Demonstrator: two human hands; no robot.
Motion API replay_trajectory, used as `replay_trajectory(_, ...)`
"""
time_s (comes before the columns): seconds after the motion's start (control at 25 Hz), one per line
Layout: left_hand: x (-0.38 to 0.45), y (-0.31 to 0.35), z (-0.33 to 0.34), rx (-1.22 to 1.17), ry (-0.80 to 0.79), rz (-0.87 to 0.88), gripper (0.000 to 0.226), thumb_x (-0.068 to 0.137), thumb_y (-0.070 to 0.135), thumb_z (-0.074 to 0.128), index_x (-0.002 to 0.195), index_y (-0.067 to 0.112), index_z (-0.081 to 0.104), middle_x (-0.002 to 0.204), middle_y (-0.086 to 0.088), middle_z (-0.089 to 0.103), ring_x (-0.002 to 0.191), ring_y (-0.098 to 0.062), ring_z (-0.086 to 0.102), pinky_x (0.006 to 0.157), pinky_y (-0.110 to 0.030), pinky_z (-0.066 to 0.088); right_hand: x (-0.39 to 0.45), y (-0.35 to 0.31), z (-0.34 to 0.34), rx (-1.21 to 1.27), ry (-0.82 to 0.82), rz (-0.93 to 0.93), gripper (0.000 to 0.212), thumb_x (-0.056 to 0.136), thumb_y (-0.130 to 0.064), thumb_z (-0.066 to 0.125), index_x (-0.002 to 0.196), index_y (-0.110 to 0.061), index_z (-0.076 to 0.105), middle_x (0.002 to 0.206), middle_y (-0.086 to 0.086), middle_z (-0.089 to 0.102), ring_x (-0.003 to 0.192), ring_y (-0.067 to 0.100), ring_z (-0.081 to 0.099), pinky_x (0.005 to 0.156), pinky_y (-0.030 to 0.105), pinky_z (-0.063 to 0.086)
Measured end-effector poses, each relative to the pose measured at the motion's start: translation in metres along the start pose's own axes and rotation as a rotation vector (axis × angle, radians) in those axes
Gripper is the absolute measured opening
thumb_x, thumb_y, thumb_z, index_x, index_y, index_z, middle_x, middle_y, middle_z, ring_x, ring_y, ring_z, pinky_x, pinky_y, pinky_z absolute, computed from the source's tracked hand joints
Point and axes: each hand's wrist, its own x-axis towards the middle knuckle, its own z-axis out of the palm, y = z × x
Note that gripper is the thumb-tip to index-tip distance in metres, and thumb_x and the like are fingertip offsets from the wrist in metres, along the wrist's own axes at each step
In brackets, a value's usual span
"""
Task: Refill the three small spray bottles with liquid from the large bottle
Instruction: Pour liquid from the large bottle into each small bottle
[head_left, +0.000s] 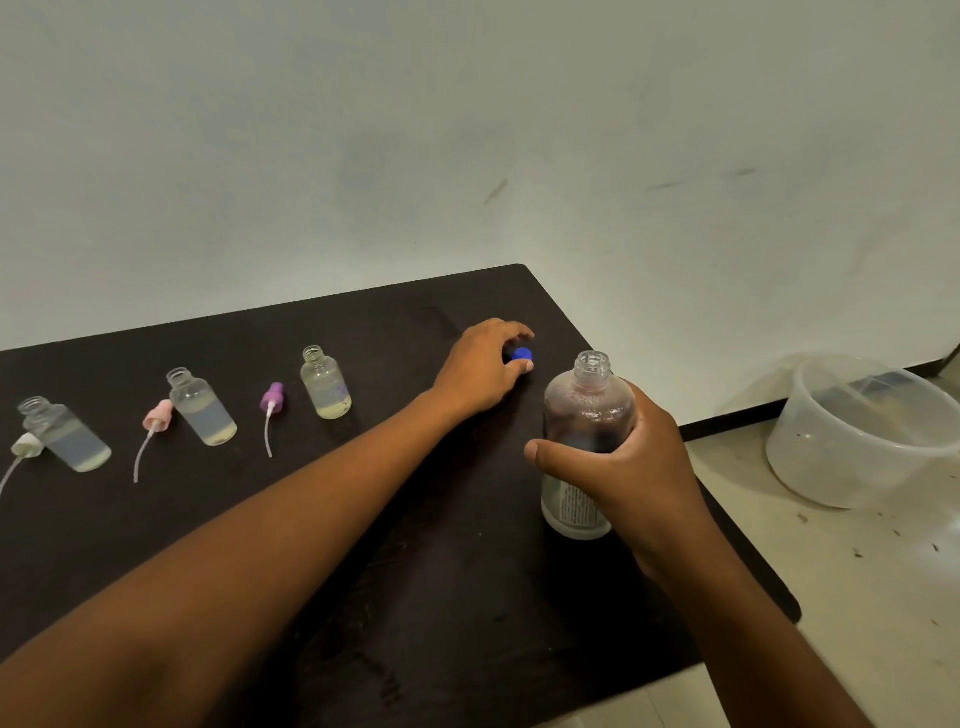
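Observation:
Three small clear bottles stand uncapped in a row on the dark table (395, 571): the left one (65, 435), the middle one (202, 408) and the right one (325, 384). Each holds some pale liquid. Beside them lie their spray heads with tubes: white (27, 446), pink (157, 415) and purple (271, 398). My right hand (631, 457) grips the large clear bottle (587, 410), which stands upright with its mouth uncapped near the table's right edge. My left hand (483, 371) reaches across the table, its fingertips closed around a blue cap (522, 355) on the tabletop.
A translucent plastic tub (862, 431) sits on the pale floor to the right of the table. A plain wall runs behind the table's far edge. The table's right edge lies just beyond the large bottle.

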Motion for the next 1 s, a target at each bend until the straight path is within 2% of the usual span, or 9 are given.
replay_trajectory(0.16, -0.001, 0.001, -0.001, 0.003, -0.008, -0.003, 0.035, 0.087, 0.028, 0.077, 0.121, 0.021, 0.07, 0.112, 0.002, 0.07, 0.1, -0.014, 0.065, 0.092, -0.035, 0.056, 0.012, -0.003, 0.006, 0.002, -0.005, -0.026, 0.072, 0.07, -0.021, 0.091, 0.133, -0.027, 0.058, 0.119, -0.009, 0.067, 0.108, 0.012, 0.064, 0.09, 0.031, 0.054)
replay_trajectory(0.24, -0.002, 0.002, -0.001, 0.0, -0.011, -0.004, 0.028, 0.084, 0.03, 0.078, 0.109, 0.022, 0.07, 0.105, 0.004, 0.069, 0.094, -0.013, 0.065, 0.085, -0.033, 0.055, 0.023, -0.008, 0.01, 0.011, 0.013, -0.042, 0.067, 0.067, -0.02, 0.093, 0.126, -0.027, 0.062, 0.111, -0.009, 0.07, 0.101, 0.01, 0.068, 0.086, 0.03, 0.056)
replay_trajectory(0.32, -0.006, 0.004, -0.005, -0.004, -0.019, -0.001, 0.016, 0.081, 0.028, 0.075, 0.087, 0.029, 0.06, 0.093, 0.005, 0.067, 0.085, -0.013, 0.063, 0.074, -0.032, 0.052, 0.037, -0.014, 0.016, 0.015, 0.037, -0.071, 0.06, 0.066, -0.018, 0.094, 0.119, -0.024, 0.067, 0.104, -0.006, 0.074, 0.095, 0.01, 0.072, 0.086, 0.034, 0.06)
replay_trajectory(0.4, -0.007, 0.001, -0.009, -0.021, -0.005, 0.008, 0.02, 0.082, 0.022, 0.069, 0.081, 0.034, 0.053, 0.087, 0.003, 0.066, 0.081, -0.016, 0.063, 0.071, -0.038, 0.054, 0.054, -0.02, 0.023, 0.016, 0.059, -0.113, 0.054, 0.066, -0.017, 0.093, 0.113, -0.021, 0.069, 0.101, -0.002, 0.076, 0.094, 0.014, 0.074, 0.09, 0.041, 0.061)
replay_trajectory(0.52, -0.007, -0.007, -0.022, -0.035, 0.019, -0.001, 0.013, 0.084, 0.022, 0.07, 0.092, 0.028, 0.062, 0.095, 0.003, 0.068, 0.088, -0.015, 0.065, 0.08, -0.042, 0.058, 0.087, -0.03, 0.034, -0.002, 0.072, -0.168, 0.05, 0.066, -0.02, 0.093, 0.11, -0.019, 0.069, 0.099, 0.0, 0.075, 0.093, 0.017, 0.074, 0.09, 0.045, 0.062)
replay_trajectory(0.6, -0.007, -0.013, -0.033, -0.029, 0.044, -0.043, 0.026, 0.087, 0.025, 0.074, 0.112, 0.024, 0.066, 0.108, 0.002, 0.068, 0.099, -0.015, 0.064, 0.089, -0.038, 0.056, 0.11, -0.035, 0.043, 0.013, 0.077, -0.183, 0.056, 0.063, -0.027, 0.094, 0.112, -0.02, 0.069, 0.1, -0.001, 0.076, 0.093, 0.016, 0.075, 0.088, 0.044, 0.062)
replay_trajectory(0.68, -0.007, -0.02, -0.045, 0.003, 0.067, -0.098, 0.043, 0.089, 0.028, 0.075, 0.128, 0.016, 0.061, 0.118, -0.003, 0.065, 0.106, -0.018, 0.062, 0.094, -0.036, 0.053, 0.131, -0.038, 0.053, 0.035, 0.09, -0.196, 0.062, 0.06, -0.033, 0.096, 0.114, -0.021, 0.068, 0.102, -0.004, 0.076, 0.094, 0.012, 0.074, 0.087, 0.038, 0.063)
replay_trajectory(0.8, -0.013, -0.031, -0.055, 0.035, 0.075, -0.122, 0.061, 0.089, 0.032, 0.076, 0.142, 0.014, 0.051, 0.135, -0.007, 0.059, 0.122, -0.021, 0.058, 0.104, -0.038, 0.05, 0.153, -0.035, 0.072, 0.042, 0.102, -0.211, 0.06, 0.064, -0.032, 0.094, 0.116, -0.021, 0.066, 0.104, -0.007, 0.073, 0.094, 0.006, 0.071, 0.081, 0.027, 0.059)
replay_trajectory(1.0, -0.025, -0.046, -0.057, 0.057, 0.053, -0.196, 0.073, 0.089, 0.03, 0.077, 0.151, 0.013, 0.042, 0.149, -0.008, 0.049, 0.138, -0.024, 0.048, 0.113, -0.041, 0.043, 0.172, -0.019, 0.101, 0.044, 0.108, -0.196, 0.055, 0.067, -0.027, 0.089, 0.116, -0.02, 0.065, 0.105, -0.007, 0.071, 0.094, 0.006, 0.07, 0.078, 0.024, 0.055)
